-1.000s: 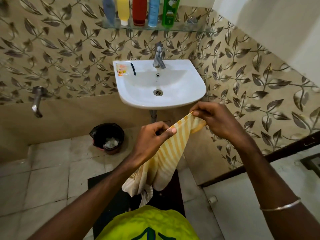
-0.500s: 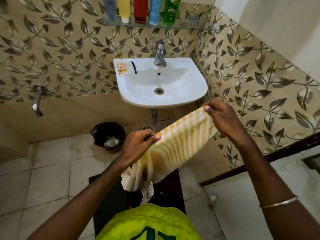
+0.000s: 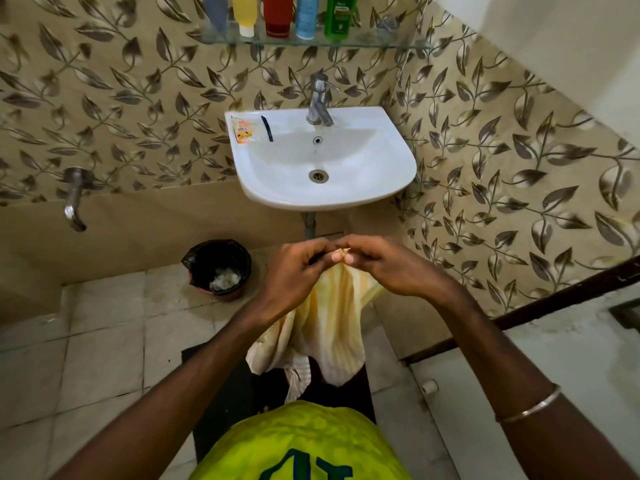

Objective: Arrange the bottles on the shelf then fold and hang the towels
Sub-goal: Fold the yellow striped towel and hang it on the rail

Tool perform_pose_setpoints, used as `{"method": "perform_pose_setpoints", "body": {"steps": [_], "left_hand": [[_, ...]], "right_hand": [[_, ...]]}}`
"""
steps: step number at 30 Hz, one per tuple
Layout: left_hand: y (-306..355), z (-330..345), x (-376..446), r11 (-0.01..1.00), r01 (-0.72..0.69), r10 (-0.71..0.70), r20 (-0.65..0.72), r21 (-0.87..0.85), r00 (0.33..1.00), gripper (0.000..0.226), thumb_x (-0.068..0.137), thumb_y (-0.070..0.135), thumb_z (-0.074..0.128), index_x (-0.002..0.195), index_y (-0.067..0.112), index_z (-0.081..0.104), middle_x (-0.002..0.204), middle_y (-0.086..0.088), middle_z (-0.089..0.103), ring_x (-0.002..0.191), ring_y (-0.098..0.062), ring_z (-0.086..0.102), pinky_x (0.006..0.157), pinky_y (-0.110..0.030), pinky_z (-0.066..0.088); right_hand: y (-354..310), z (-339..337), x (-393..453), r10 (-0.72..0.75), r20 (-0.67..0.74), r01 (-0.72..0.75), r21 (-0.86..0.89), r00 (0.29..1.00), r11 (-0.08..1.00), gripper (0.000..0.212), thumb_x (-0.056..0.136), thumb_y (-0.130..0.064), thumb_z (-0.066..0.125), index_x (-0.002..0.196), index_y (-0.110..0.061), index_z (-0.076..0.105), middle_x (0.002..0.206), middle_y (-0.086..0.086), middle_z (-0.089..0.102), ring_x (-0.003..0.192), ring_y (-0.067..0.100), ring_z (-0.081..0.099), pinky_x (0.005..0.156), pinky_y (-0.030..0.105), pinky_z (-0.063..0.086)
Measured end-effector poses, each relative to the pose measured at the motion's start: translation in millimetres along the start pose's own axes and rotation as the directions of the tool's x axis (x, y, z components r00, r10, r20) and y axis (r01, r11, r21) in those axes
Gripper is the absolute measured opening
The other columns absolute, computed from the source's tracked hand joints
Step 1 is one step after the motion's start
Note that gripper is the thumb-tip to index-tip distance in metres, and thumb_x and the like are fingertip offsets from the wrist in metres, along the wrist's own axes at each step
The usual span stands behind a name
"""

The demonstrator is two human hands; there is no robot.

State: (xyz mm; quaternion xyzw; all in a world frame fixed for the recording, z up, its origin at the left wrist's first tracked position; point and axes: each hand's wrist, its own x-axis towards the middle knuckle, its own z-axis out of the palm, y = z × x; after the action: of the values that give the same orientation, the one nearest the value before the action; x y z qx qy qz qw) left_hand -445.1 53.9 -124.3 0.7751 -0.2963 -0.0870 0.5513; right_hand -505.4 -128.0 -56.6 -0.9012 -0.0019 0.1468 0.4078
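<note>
Dim, soft light; bowed wide-angle edges

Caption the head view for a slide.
Both hands, left hand and right hand, pinch the yellow striped towel together below the sink.

bottles (image 3: 277, 13) on shelf (image 3: 363, 45) | sink (image 3: 381, 174) below | bin (image 3: 218, 268) left

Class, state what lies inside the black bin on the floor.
The bin holds a whitish crumpled wad on its black liner; anything beneath it is hidden.
</note>
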Motion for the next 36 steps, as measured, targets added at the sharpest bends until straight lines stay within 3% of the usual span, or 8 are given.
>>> {"method": "perform_pose_setpoints", "body": {"steps": [3,7,10,19,25,31,34,36], "left_hand": [[2,-2,-2,1.0,-0.008,0.007,0.032,0.026,0.999,0.032,0.088,0.053,0.061,0.091,0.024,0.075,0.081,0.002,0.074,0.077,-0.016,0.07,0.068,-0.049,0.053],[4,-2,-5,0.998,0.06,-0.06,-0.02,0.0,0.998,0.027,0.085,0.048,0.073,0.085,0.021,0.074,0.076,-0.002,0.073,0.073,-0.026,0.068,0.065,-0.051,0.054],[-1,-3,-11,0.988,0.127,-0.132,-0.048,-0.088,0.99,0.028,0.085,0.046,0.074,0.078,0.019,0.074,0.075,-0.003,0.073,0.074,-0.029,0.069,0.067,-0.053,0.055],[-23,-17,-28,0.978,0.202,-0.202,0.014,-0.049,0.979,0.043,0.081,0.063,0.064,0.082,0.023,0.077,0.081,0.008,0.076,0.076,-0.01,0.072,0.072,-0.049,0.059],[-36,-19,-33,0.97,0.222,-0.22,-0.027,0.097,0.975,0.025,0.087,0.051,0.069,0.081,0.028,0.075,0.077,0.014,0.073,0.073,-0.005,0.069,0.069,-0.046,0.059],[-26,-15,-26,0.963,0.219,-0.198,-0.14,0.157,0.97,0.029,0.085,0.055,0.064,0.085,0.027,0.074,0.074,0.009,0.073,0.069,-0.007,0.068,0.064,-0.045,0.058],[-16,-13,-23,0.973,0.196,-0.18,-0.126,0.122,0.976,0.029,0.084,0.053,0.063,0.088,0.027,0.075,0.076,0.008,0.074,0.072,-0.01,0.069,0.068,-0.045,0.057],[-6,-10,-20,0.979,0.17,-0.16,-0.099,0.113,0.982,0.028,0.082,0.051,0.064,0.09,0.027,0.076,0.078,0.008,0.075,0.074,-0.011,0.07,0.069,-0.044,0.057]], "right_hand": [[1,0,2,0.006,-0.012,-0.008,-0.122,1.0,0.992,0.013,0.103,-0.025,0.059,0.107,-0.017,0.069,0.087,-0.008,0.065,0.078,0.005,0.057,0.071,0.029,0.043],[3,-1,2,-0.022,-0.126,0.001,-0.166,0.992,0.986,0.008,0.102,-0.025,0.06,0.097,-0.022,0.066,0.084,-0.008,0.066,0.074,0.007,0.059,0.064,0.026,0.041],[2,-1,2,-0.042,-0.184,0.01,-0.174,0.982,0.985,0.01,0.102,-0.023,0.06,0.092,-0.025,0.062,0.078,-0.013,0.061,0.069,-0.001,0.054,0.057,0.016,0.036],[3,-31,-4,0.029,-0.319,-0.069,-0.117,0.947,0.991,0.012,0.103,-0.023,0.058,0.092,-0.026,0.062,0.083,-0.011,0.061,0.072,0.001,0.054,0.057,0.016,0.037],[15,-50,-10,0.104,-0.453,-0.155,-0.077,0.886,0.985,0.013,0.103,-0.026,0.056,0.1,-0.018,0.066,0.091,-0.004,0.066,0.081,0.008,0.059,0.063,0.028,0.041],[17,-40,-13,0.139,-0.453,-0.197,-0.084,0.88,0.977,0.011,0.104,-0.024,0.056,0.103,-0.023,0.067,0.091,-0.011,0.063,0.084,0.004,0.058,0.063,0.022,0.039],[12,-26,-15,0.101,-0.339,-0.133,-0.071,0.935,0.989,0.014,0.103,-0.022,0.058,0.113,-0.023,0.069,0.096,-0.011,0.065,0.086,-0.005,0.057,0.066,0.02,0.042],[8,-11,-14,0.043,-0.264,-0.054,-0.032,0.964,0.998,0.017,0.102,-0.019,0.061,0.117,-0.021,0.068,0.085,-0.014,0.063,0.076,-0.01,0.058,0.065,0.016,0.042]]}}
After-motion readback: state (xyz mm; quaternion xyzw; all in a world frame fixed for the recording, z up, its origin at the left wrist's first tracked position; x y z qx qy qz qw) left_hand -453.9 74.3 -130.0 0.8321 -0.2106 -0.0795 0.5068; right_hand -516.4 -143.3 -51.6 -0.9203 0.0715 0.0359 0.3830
